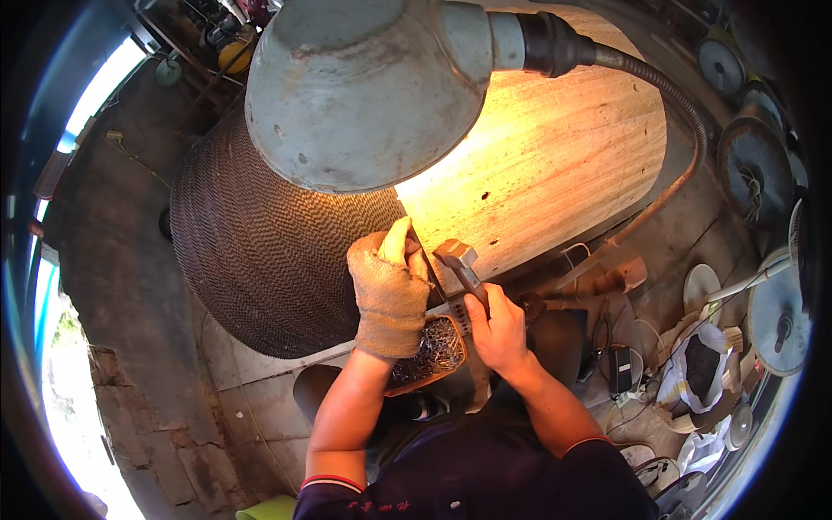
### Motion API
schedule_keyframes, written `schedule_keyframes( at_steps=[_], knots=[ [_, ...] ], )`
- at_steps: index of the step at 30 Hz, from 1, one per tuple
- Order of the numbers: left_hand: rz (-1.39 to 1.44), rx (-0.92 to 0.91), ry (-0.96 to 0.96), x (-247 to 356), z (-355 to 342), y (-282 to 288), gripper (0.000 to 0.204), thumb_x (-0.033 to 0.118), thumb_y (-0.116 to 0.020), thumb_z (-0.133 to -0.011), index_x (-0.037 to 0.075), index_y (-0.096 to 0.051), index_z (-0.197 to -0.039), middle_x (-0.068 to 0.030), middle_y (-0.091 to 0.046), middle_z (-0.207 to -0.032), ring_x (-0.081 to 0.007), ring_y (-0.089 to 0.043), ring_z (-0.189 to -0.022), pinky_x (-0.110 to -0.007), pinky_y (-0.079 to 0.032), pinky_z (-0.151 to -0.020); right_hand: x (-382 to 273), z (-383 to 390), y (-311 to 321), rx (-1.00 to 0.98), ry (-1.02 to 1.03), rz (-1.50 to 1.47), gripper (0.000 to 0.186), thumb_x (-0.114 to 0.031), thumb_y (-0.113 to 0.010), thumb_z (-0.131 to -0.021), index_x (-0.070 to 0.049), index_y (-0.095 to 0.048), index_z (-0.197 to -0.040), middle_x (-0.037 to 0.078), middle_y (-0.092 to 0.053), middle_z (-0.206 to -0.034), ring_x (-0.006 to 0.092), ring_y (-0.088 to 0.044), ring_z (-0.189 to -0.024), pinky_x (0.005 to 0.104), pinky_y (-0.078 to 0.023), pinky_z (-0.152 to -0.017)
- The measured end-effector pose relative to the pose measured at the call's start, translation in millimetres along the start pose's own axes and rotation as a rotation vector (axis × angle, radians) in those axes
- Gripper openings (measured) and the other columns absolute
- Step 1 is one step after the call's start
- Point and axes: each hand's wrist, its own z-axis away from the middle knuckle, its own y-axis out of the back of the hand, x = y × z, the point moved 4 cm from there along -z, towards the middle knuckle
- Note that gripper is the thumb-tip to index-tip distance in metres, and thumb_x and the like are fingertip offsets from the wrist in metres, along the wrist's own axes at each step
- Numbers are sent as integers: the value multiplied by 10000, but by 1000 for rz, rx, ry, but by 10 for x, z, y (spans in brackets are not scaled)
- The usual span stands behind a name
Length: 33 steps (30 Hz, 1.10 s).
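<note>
My left hand (387, 295), in a worn work glove, is at the seam between a dark ridged roll (269, 251) and a pale wooden face (537, 165). Its thumb and fingers pinch together; what they hold, if anything, is too small to make out. Bare, my right hand (500, 331) wraps round the handle of a hammer (457, 254). The hammer's head is raised just right of the gloved fingertips, apart from them. Below the hands sits an orange-rimmed box (464, 359) with many small nails (438, 345), partly covered by my left wrist.
A grey metal lamp (364, 95) hangs low over the roll, lighting the wood. Its flexible neck (685, 104) curves down the right side. Round metal discs (754, 169) line the right wall. A white sack (698, 368) stands on the floor at the right.
</note>
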Motion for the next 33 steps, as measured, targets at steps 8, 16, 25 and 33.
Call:
schedule_keyframes(
  at_steps=[8,16,25,33],
  knots=[
    [-124,95,-21,36,-50,-193,583,-7,-720,-703,4,-607,-1275,-76,-625,-825,-306,-613,-796,-470,-476,-779,-158,-143,33,-7,36,72,235,-209,-625,-1037,13,-593,-1106,252,-676,-821,486,-664,-719,522,-524,-621],
    [-123,104,-3,25,47,-175,748,-4,-779,-719,-57,-505,-1413,-88,-640,-957,-319,-605,-926,-477,-464,-905,-222,-190,36,-110,-15,197,179,-126,-583,-1046,35,-578,-1125,248,-672,-816,451,-685,-716,448,-531,-630],
    [-99,-455,15,82,1189,51,579,126,-740,-843,-22,-570,-1377,-159,-643,-1073,-359,-618,-987,-511,-471,-936,-56,-179,0,-58,8,82,242,-158,-583,-1035,47,-571,-1164,236,-659,-776,412,-682,-652,431,-520,-575],
    [-366,-887,-10,-107,1557,-216,149,257,-657,-920,119,-713,-903,-74,-690,-883,-270,-682,-918,-424,-491,-787,-63,-249,-134,-65,-20,46,307,-261,-523,-1095,37,-541,-1023,196,-597,-708,341,-621,-617,441,-479,-579]
  ],
)
